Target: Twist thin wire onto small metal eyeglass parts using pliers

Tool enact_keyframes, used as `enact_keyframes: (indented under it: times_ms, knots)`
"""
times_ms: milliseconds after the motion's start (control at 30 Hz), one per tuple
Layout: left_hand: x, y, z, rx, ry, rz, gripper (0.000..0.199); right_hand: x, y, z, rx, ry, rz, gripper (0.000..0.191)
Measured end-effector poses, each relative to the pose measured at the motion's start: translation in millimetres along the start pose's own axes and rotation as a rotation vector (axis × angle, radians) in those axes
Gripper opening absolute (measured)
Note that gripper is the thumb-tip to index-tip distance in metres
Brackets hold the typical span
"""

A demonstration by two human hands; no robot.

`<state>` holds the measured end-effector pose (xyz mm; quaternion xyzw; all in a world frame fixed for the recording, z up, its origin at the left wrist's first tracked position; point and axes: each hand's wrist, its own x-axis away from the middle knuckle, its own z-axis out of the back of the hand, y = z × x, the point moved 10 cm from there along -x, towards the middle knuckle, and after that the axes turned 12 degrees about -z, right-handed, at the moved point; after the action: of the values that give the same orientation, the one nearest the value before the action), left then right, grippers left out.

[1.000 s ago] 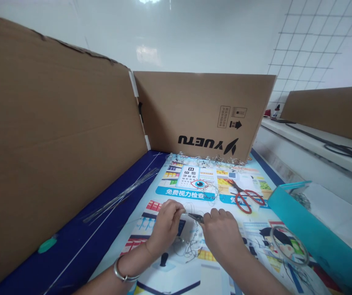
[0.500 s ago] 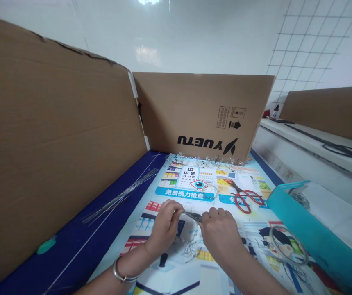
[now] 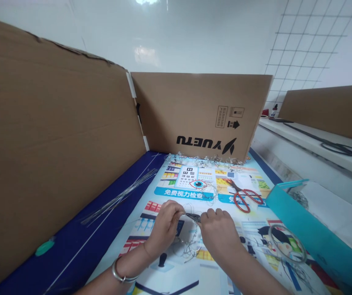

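My right hand (image 3: 220,231) is wrapped round the handles of a pair of pliers (image 3: 193,216), whose narrow jaws point left. The tips of the jaws meet the pinched fingertips of my left hand (image 3: 167,223). Thin wire (image 3: 189,247) hangs in loose tangled strands below and between my hands. My left thumb and finger are closed on a piece of this wire, though its end is too small to make out. A silver bangle (image 3: 119,272) circles my left wrist.
Red-handled scissors (image 3: 246,198) lie beyond my right hand. A turquoise box (image 3: 305,229) and a wire coil (image 3: 287,244) stand to the right. Straight wires (image 3: 119,196) lie on the left. Cardboard panels (image 3: 163,110) rise at the left and back, with tangled wire pieces (image 3: 206,162) along the back one.
The view has shifted very slightly. Both hands keep nearly the same pose, with the pliers still at my left fingertips.
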<state>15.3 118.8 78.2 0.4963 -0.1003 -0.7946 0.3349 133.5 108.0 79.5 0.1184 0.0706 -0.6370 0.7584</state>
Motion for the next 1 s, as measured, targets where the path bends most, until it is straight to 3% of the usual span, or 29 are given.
enact_keyframes:
  times_ms: [500,733,1000]
  knots:
    - [-5,12,-21.5,0.026,-0.295,-0.138,0.017,3,-4,-3,0.041,-0.115,0.091,0.013]
    - [-4,-17,-18.1,0.093,-0.212,0.072,0.017,-4,1,-10,0.037,-0.099,0.045,0.012]
    - [-3,-23,-11.1,0.065,-0.146,0.111,0.017,-6,3,-12,0.016,-0.089,0.004,0.019]
